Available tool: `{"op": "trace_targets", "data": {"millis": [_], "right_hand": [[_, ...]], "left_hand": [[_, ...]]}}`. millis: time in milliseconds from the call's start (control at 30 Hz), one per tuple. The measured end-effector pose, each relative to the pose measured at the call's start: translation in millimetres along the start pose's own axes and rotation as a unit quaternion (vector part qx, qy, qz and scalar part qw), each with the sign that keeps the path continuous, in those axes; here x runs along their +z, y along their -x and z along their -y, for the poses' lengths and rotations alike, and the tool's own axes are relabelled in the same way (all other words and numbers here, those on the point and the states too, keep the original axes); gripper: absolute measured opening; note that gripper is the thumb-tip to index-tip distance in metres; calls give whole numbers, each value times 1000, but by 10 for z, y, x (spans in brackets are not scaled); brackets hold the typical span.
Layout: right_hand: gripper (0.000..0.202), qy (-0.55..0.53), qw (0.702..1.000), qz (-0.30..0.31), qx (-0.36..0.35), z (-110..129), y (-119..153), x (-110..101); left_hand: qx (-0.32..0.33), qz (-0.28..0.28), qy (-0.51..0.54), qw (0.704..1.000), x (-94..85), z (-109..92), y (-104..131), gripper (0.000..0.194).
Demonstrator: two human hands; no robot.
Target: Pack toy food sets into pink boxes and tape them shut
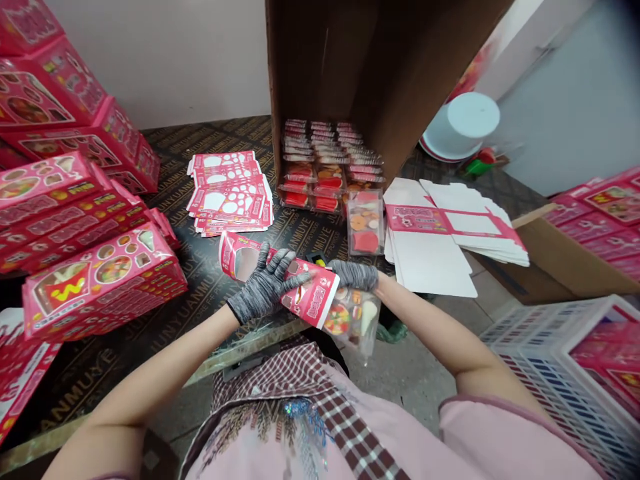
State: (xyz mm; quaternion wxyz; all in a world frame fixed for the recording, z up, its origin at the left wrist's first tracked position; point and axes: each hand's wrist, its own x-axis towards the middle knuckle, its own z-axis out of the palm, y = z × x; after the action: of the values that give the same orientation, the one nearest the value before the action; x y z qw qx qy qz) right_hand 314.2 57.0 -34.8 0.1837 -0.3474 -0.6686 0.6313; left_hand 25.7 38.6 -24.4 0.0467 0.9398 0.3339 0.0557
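Observation:
A pink printed box (313, 300) with a clear window lies tilted across the table's front edge. On top of it rests my left hand (265, 283) in a grey glove, its fingers spread over the box. My right hand (355, 275), also gloved, is at the box's right end, with its fingers partly hidden behind it. A clear packet (369, 320) with coloured food-like pieces sticks out from that end, below my right hand. Another clear packet (366, 223) lies just beyond my right hand.
A tall brown carton (320, 67) holds rows of packets. Pink cards (230, 190) lie left of it, flat white-and-pink boxes (430, 250) right. Finished-looking pink boxes (105, 280) are stacked far left. A white basket (530, 360) stands at right, beside an open carton (565, 260).

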Motion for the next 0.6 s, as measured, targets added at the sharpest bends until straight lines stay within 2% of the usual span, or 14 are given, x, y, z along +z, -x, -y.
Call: {"op": "trace_targets", "data": {"millis": [100,200,300,367,433,500,533,567,600], "right_hand": [[54,-18,999,19,31,-13,196,-291],[86,-42,998,-21,39,21,382,-426],[99,-117,990,-83,9,18,309,-247],[98,-142,981,-128,-27,-20,140,-44],[91,-151,967,-197,-61,-76,-38,131],[89,-153,951,-254,-88,-133,-179,265],[91,-149,949,-261,-95,-157,-234,327],[93,-143,952,-252,-98,-174,-281,394],[92,-134,959,-231,-97,-183,-321,465]], "left_hand": [[-14,0,-12,1000,-31,15,15,77],[-71,-23,-7,997,-19,87,-6,96],[-78,-24,10,997,18,56,-105,99],[-68,-19,38,997,29,-7,-173,98],[-92,-48,100,989,10,-47,-190,103],[-134,-97,232,959,-41,-49,-140,108],[-147,-111,328,927,-73,-45,-96,109],[-149,-115,434,881,-106,-43,-48,106],[-142,-116,539,822,-136,-46,0,101]]}}
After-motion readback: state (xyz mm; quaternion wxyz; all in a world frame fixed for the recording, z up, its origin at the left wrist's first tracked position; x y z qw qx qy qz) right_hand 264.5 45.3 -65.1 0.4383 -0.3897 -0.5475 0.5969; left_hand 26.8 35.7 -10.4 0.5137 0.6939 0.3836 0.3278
